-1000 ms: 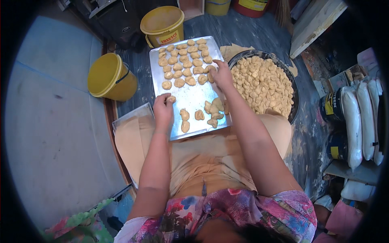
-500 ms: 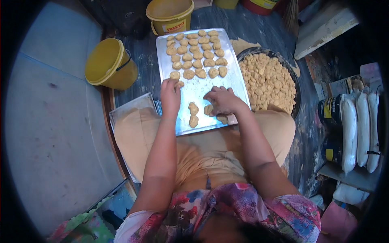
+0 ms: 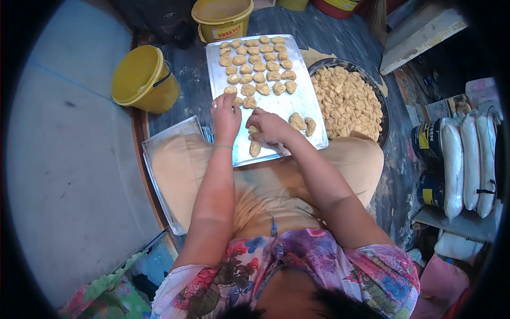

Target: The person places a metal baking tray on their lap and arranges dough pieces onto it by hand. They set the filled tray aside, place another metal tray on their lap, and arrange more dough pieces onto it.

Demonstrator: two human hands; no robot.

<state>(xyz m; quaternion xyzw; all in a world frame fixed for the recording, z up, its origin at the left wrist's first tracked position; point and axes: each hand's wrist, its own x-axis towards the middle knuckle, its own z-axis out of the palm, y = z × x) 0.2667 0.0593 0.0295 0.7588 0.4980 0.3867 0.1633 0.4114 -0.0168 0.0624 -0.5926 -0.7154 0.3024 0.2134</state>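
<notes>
One oblong dough lump (image 3: 255,149) lies on the metal tray (image 3: 300,103), just bodyward of the right hand (image 3: 269,128), long axis fore-aft. Right's nearer, fingers curled over a second lump (image 3: 253,129); left hand (image 3: 226,116) at a third lump (image 3: 238,101). Both grips unclear.

The bare left forearm (image 3: 215,194), circled by a thin green wristband (image 3: 223,147), reaches nearly straight ahead; the bare right forearm (image 3: 325,181) slants inward. The bare left grip (image 3: 227,110) is farther forward, fingers (image 3: 228,99) bent; the bare right grip (image 3: 267,127) points leftward, fingers curled down.
</notes>
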